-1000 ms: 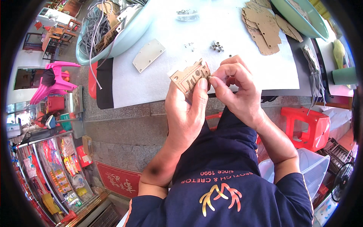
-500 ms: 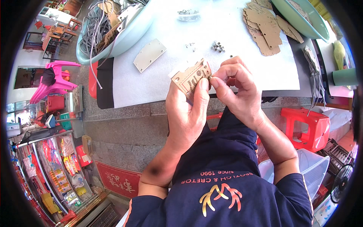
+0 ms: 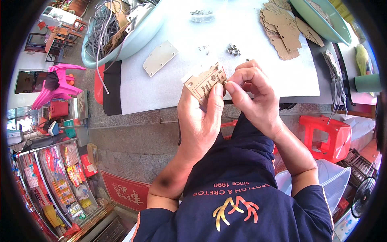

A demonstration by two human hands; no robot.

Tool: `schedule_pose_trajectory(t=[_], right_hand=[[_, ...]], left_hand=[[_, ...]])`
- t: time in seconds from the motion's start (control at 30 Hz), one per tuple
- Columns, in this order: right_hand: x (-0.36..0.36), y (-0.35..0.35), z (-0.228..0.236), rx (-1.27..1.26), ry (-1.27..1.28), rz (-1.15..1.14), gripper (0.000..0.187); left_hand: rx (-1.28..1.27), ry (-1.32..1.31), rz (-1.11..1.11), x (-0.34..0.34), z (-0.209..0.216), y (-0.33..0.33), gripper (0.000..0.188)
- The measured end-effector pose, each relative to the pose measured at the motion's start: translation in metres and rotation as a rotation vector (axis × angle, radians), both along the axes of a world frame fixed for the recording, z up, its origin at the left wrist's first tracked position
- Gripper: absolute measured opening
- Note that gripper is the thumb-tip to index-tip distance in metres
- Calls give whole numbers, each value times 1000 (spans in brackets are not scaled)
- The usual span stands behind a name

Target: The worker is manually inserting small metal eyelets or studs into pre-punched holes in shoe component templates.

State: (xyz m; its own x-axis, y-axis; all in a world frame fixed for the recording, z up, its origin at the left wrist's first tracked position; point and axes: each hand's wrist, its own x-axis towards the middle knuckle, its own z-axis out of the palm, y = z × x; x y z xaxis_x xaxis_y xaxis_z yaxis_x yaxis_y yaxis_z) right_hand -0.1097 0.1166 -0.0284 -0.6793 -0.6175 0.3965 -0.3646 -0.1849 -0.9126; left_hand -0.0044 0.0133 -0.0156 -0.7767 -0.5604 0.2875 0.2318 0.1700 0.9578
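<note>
My left hand [image 3: 203, 109] is closed on a brown printed cardboard piece [image 3: 204, 82], with the thumb pressed over its face and small holes showing along its edges. At the card's right edge, my right hand [image 3: 256, 92] pinches a tiny metal part [image 3: 225, 82], mostly covered by thumb and forefinger. Beyond the hands, a small cluster of metal nuts or rings [image 3: 232, 50] lies on the white table cover [image 3: 137, 94]. A few smaller bits [image 3: 204, 50] are scattered to its left. Further left lies a pale flat plate with holes [image 3: 160, 58].
A pale green basin [image 3: 90, 58] of grey cords and cards stands at the far left. A clear dish [image 3: 201, 17] of small metal parts sits at the back. Stacked brown cardboard pieces [image 3: 282, 30] and another basin [image 3: 336, 30] are at right. A red stool [image 3: 326, 133] stands beside the table.
Almost nothing differs. The card has tilted very slightly in my left hand, and both hands remain at nearly the same place.
</note>
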Motion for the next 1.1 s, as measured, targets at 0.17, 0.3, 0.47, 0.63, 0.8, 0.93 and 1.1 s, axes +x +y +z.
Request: schedule_pose_trajectory(t=[0.17, 0.3, 0.47, 0.63, 0.8, 0.93, 1.1], right_hand=[[1, 0, 0, -19, -122, 40, 7], [5, -3, 2, -49, -243, 38, 8], [1, 3, 11, 154, -247, 94, 15], [-1, 3, 10, 172, -57, 77, 15], [-4, -2, 0, 16, -131, 86, 14], [-8, 0, 3, 42, -156, 125, 13], [-15, 7, 15, 258, -282, 320, 18]], left_hand=[[5, -2, 4, -1, 2, 2, 22], [0, 4, 29, -2, 1, 2, 23], [-12, 22, 27, -1, -1, 0, 23], [28, 3, 11, 0, 1, 2, 22], [-4, 5, -16, 1, -1, 0, 24], [55, 17, -38, 1, 0, 0, 25], [54, 5, -127, 2, 2, -3, 26]])
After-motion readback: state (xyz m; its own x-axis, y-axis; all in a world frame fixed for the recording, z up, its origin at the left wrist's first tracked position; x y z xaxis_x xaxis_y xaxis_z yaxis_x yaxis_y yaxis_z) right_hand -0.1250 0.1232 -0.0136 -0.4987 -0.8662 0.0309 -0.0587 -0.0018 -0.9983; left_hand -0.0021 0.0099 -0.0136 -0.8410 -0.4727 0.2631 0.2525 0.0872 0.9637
